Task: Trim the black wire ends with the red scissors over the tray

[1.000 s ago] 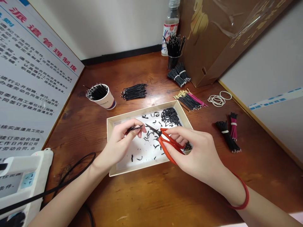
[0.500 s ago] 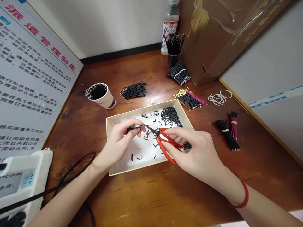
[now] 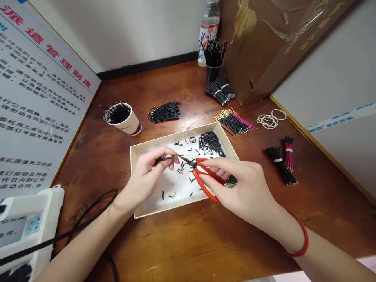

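Note:
My left hand pinches a short black wire between thumb and fingertips, above a cream cardboard tray lined with white paper. My right hand holds small red-handled scissors, their thin dark blades pointing left, with the tips next to the wire's end. A heap of black wire pieces lies at the tray's far side, and loose pieces are scattered over the paper. My right hand hides the tray's near right corner.
On the wooden desk stand a paper cup of wires, loose black wires, banded bundles, rubber bands, and red and black bundles. A white device with black cable sits at lower left.
The whole view has drifted slightly left and up. Both hands keep nearly the same pose, with the wire and scissors still held.

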The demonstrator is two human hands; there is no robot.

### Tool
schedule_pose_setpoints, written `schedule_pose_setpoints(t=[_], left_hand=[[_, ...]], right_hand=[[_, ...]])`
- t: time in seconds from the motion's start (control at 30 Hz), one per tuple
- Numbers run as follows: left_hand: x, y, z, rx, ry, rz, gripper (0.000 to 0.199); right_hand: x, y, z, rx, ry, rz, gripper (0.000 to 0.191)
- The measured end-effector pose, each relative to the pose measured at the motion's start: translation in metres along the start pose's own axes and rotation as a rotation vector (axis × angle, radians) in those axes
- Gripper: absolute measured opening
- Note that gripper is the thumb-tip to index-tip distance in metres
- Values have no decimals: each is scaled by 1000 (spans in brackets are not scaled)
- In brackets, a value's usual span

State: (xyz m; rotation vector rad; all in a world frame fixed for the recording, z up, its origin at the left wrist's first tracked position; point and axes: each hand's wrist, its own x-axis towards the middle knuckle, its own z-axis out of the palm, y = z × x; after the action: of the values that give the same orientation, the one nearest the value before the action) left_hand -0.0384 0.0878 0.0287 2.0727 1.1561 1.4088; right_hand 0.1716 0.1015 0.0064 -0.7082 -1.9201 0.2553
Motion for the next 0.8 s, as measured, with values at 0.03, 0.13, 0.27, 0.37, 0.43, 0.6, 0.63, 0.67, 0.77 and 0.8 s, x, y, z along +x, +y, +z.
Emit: schedule_pose_setpoints(t=[0.03,0.13,0.27,0.37,0.43,0.6,0.63,0.67,0.77,0.8], left_hand=[[0,0,0,2,-2,-1,19],[0,0,0,12,-12,-8,19],[-1,2,0,27,-17,-14,20],[-1,4,0,44,-19,-20,21],[-1,5,0,54,-17,-22,21],[0,4,0,62,-9,-9,21],[0,4,1,59,-8,-4,21],[0,4,1,54,-5,3,21],[0,3,1,38,4,21,21],[0,3,1,34,10,25,21]], right_hand=[[0,0,0,-1,3,1,8],[0,-1,0,-11,11,10,8],[0,-2,-1,-24,-6,36,8],[1,-3,-2,-29,-15,71,10],[3,-3,-3,-36,-29,102,10],[10,-2,-3,-215,-178,214,13],[14,-2,-3,-274,-190,213,14],[17,-3,-3,-347,-199,202,15],[32,-5,-4,-640,-301,151,16],[37,-7,-4,-728,-361,140,17]])
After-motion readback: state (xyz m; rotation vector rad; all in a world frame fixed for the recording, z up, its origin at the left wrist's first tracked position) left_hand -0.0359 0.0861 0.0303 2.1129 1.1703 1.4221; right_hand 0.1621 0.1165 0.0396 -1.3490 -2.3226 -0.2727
